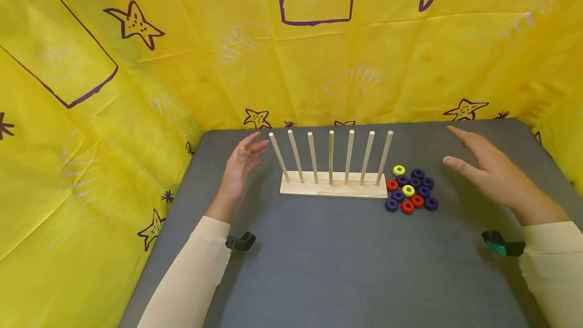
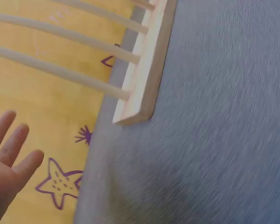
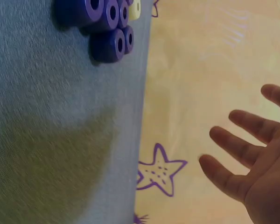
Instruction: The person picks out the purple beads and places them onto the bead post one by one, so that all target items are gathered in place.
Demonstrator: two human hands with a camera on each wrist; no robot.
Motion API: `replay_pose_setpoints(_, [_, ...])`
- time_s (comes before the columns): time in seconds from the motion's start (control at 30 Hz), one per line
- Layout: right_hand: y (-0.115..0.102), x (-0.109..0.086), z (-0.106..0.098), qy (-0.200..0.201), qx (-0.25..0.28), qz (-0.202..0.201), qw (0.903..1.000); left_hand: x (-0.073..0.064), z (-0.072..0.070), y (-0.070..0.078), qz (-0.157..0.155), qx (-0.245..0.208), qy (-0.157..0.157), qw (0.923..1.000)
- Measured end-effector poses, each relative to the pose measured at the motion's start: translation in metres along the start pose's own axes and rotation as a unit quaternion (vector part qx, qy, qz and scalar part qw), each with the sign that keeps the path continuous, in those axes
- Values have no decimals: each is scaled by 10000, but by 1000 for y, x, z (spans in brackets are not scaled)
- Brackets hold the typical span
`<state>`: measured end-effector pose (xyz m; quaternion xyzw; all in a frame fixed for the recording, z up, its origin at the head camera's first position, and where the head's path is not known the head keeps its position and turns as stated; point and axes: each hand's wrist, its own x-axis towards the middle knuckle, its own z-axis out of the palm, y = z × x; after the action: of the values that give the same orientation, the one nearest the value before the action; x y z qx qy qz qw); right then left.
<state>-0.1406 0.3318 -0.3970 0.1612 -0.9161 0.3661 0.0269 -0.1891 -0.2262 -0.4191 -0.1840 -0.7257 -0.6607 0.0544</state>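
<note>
A pale wooden rack (image 1: 332, 191) with several upright pegs stands on the grey table; its near end also shows in the left wrist view. Just left of the leftmost peg, my left hand (image 1: 239, 171) is raised with loosely bent fingers and holds nothing. To the rack's right lies a cluster of small rings: dark blue (image 1: 430, 203), red (image 1: 407, 207) and yellow (image 1: 399, 170). Every peg is bare. My right hand (image 1: 496, 176) hovers to the right of the rings, fingers extended and thumb apart. Blue rings (image 3: 113, 45) appear at the top of the right wrist view.
The grey table (image 1: 309, 267) has its far edge against a yellow cloth (image 1: 296, 65) printed with purple starfish and pale fish. The same cloth hangs along the left and right sides. Each wrist wears a dark band (image 1: 240, 241) over a cream sleeve.
</note>
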Motion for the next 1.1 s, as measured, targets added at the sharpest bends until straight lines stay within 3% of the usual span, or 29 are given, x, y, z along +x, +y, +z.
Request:
replay_pose_setpoints(0.17, [5,-5,11,111,481,172,9986,-6,10,-12,-90,-672,107,9976])
replay_pose_setpoints(0.47, [14,-9,33,714,947,-199,9927,-11,32,-29,-235,-1296,183,9911])
replay_pose_setpoints(0.87, [21,-4,53,894,1860,-523,9771,-17,51,-52,-320,-1324,186,9905])
replay_pose_setpoints(1.1, [28,-4,65,953,2022,-256,9744,-20,58,-58,-409,-1252,259,9909])
